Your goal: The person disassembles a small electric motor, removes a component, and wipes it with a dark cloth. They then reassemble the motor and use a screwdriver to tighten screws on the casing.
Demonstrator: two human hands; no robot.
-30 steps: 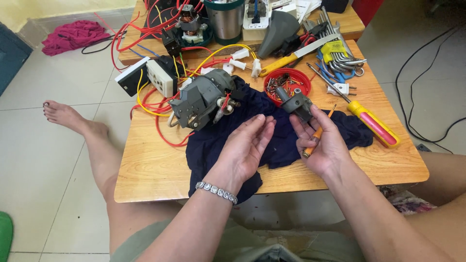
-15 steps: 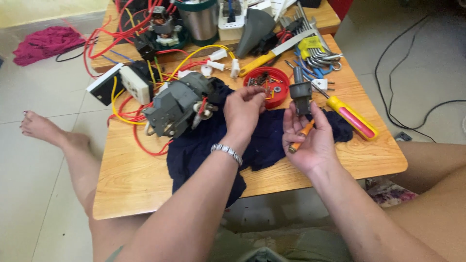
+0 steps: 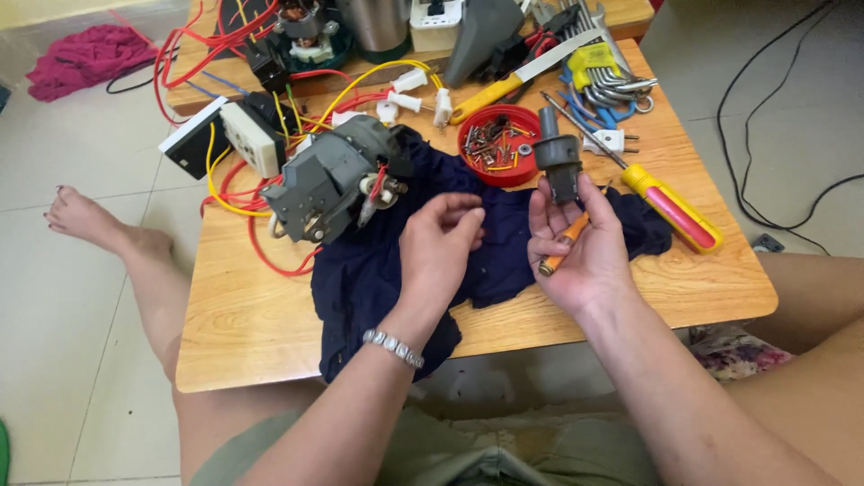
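My right hand grips a grey plastic part upright between thumb and fingers, with a small orange-handled screwdriver lying across its palm. My left hand hovers just to the left over a dark blue cloth, fingertips pinched together; nothing shows between them. A grey motor assembly with red and yellow wires rests on the cloth's far left corner. A red bowl of small screws stands behind both hands.
All of this lies on a low wooden table. On it are a red-and-yellow screwdriver at the right, hex keys, a white switch box and tangled wires. My bare foot lies left on the tiled floor.
My left hand drew back from the red bowl toward me, fingers now pinched. The right hand lifted the grey part slightly; the view shifted closer.
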